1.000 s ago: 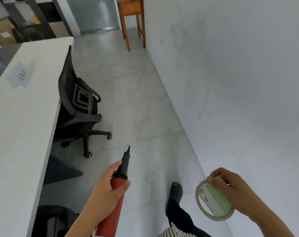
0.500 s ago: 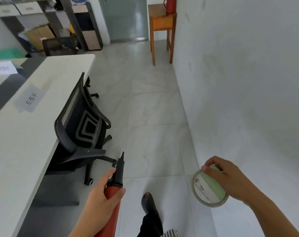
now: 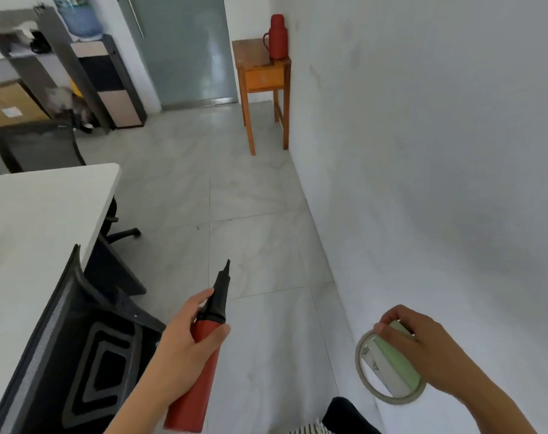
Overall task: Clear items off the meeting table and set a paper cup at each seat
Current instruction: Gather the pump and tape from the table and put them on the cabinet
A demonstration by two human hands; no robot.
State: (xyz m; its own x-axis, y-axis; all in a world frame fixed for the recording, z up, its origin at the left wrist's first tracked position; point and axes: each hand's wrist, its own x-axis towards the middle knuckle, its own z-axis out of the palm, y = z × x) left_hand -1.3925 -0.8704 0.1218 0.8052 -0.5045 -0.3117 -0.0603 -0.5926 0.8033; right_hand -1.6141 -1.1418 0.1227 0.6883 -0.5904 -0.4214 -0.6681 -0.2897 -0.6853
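My left hand point(image 3: 185, 343) is wrapping tight around one red tube with a black nozzle point(image 3: 200, 355), nozzle pointing away from me. My right hand point(image 3: 423, 349) is pinching one tape ring point(image 3: 388, 368) together with one pale green pad point(image 3: 398, 361). White meeting table point(image 3: 31, 220) is lying off my left fingers; one black chair point(image 3: 87, 349) just beside them.

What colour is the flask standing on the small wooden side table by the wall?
Red, body and lid alike: the red flask on the wooden side table, head view.

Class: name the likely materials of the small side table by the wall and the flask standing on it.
Side table: probably wood, orange-brown with a dull sheen and square legs. Flask: smooth red shell, plastic or painted metal; too blurred to tell which.
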